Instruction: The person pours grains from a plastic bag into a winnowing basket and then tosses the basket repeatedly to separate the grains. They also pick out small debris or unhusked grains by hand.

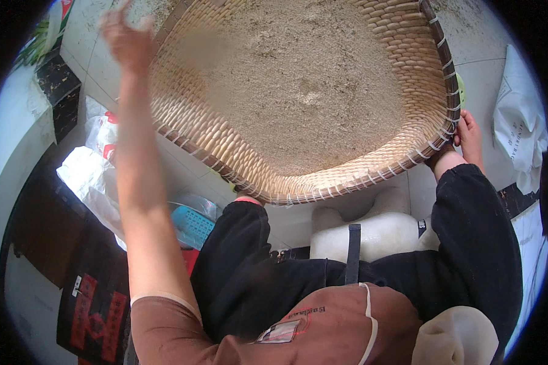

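A large woven basket tray point(420, 82) with a dark, white-laced rim lies in front of me. Pale grain-like material point(319, 91), mixed with darker bits, covers its bottom. At the basket's left rim, my left hand point(130, 41) is raised with fingers spread, blurred and holding nothing visible. My right hand point(468, 137) is at the lower right rim, its fingertips against the basket's edge; part of that hand is hidden by the rim. The basket's near edge lies above my lower legs.
White plastic bags point(91, 178) and a blue perforated basket point(192, 226) are at my left. A white printed bag point(516, 118) hangs or lies at the right. Below me is a white stool-like object point(370, 235). A dark door with red paper strips point(114, 319) is at lower left.
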The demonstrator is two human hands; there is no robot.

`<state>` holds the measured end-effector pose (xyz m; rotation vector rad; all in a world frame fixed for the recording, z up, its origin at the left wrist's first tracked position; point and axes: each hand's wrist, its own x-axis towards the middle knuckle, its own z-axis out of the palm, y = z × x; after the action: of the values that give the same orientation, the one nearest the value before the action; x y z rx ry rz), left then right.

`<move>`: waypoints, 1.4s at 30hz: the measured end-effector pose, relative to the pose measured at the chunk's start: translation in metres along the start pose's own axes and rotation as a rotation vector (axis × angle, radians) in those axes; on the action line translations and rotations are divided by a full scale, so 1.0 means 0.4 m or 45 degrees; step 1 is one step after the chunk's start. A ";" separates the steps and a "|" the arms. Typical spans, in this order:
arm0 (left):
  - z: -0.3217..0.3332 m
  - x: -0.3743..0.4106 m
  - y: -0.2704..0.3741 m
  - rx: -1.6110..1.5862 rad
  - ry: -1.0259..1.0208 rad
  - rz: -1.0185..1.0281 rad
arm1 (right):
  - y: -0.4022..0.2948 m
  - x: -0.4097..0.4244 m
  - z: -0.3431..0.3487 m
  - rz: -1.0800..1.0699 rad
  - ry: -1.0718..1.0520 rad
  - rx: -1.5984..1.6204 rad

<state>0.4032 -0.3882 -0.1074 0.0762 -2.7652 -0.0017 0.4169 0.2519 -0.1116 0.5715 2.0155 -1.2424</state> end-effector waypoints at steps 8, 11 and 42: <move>-0.145 -0.343 0.367 -0.775 -1.010 -0.076 | 0.019 0.012 -0.020 0.016 -0.004 0.001; -0.146 -0.390 0.365 -0.719 -1.050 -0.007 | 0.029 0.021 -0.025 0.004 0.007 -0.022; -0.133 -0.284 0.354 -2.546 -1.419 -1.626 | 0.037 0.018 -0.033 -0.039 0.054 -0.106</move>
<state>0.5208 -0.2402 -0.0978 1.3467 -1.2847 -3.3436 0.4176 0.2704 -0.1218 0.5327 2.1077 -1.1675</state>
